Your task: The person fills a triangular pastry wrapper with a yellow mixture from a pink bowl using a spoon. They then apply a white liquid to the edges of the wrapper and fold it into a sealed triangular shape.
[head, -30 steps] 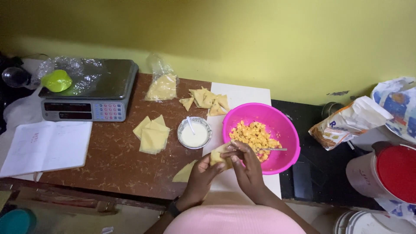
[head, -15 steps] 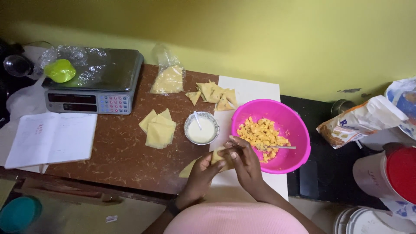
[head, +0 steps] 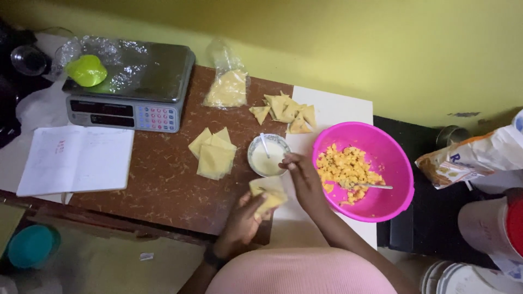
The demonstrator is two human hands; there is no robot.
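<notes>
The left hand (head: 242,220) has its grip closed around a folded pastry sheet (head: 267,195) over the table (head: 163,163) edge. The right hand (head: 302,177), fingers loosely curled and empty, reaches to the paste bowl (head: 268,155) at twelve o'clock. This looks like the sealing step; next, paste must be dabbed along the flap.

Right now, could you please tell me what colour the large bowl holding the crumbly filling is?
The large bowl is bright pink, seen clearly in the head view.

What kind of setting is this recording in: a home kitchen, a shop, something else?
Probably a small home or informal food-preparation corner rather than a fitted kitchen. A digital scale stands on a worn brown table by a stack of pastry sheets, a pile of folded triangles and a pink bowl of yellow filling.
</notes>
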